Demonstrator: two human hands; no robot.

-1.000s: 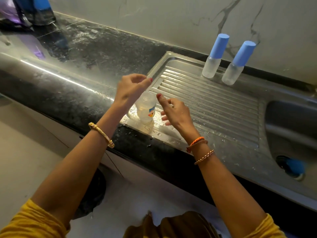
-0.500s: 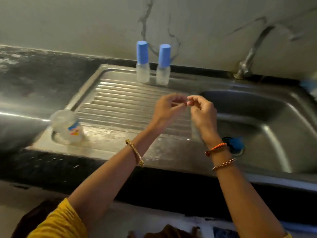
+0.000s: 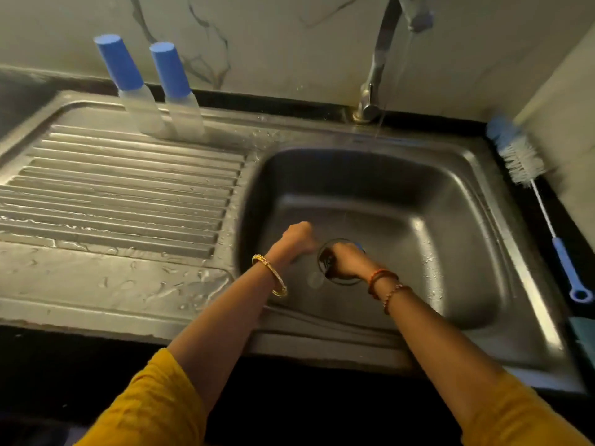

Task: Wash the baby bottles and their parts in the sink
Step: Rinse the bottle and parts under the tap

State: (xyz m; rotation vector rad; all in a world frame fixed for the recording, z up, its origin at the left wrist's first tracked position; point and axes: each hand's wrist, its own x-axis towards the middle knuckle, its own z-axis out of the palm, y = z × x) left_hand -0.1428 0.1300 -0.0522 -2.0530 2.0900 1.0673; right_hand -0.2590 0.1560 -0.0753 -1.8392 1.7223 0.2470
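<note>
A wet, ribbed draining board (image 3: 122, 191) is seen at the left of a steel sink (image 3: 457, 194) set into a dark counter (image 3: 19, 85). Two capped baby bottles with blue caps, the left bottle (image 3: 128, 88) and the right bottle (image 3: 180, 94), are stood upright and just beside each other at the far edge of the draining board, against the wall. Down in the basin, the left hand (image 3: 297, 238) is held with its fingers curled; whether anything is gripped in it cannot be told. Just to its right, the right hand (image 3: 346, 260) is placed over the drain (image 3: 341, 280), its grip hidden from view, and a small blue part (image 3: 361, 248) is glimpsed at its far edge. A thin stream of water (image 3: 388, 101) is seen falling from the tap (image 3: 375, 69) at the far rim. At the far right, a bottle brush (image 3: 534, 191) with white bristles and a blue handle is laid on the counter beside the sink.
</note>
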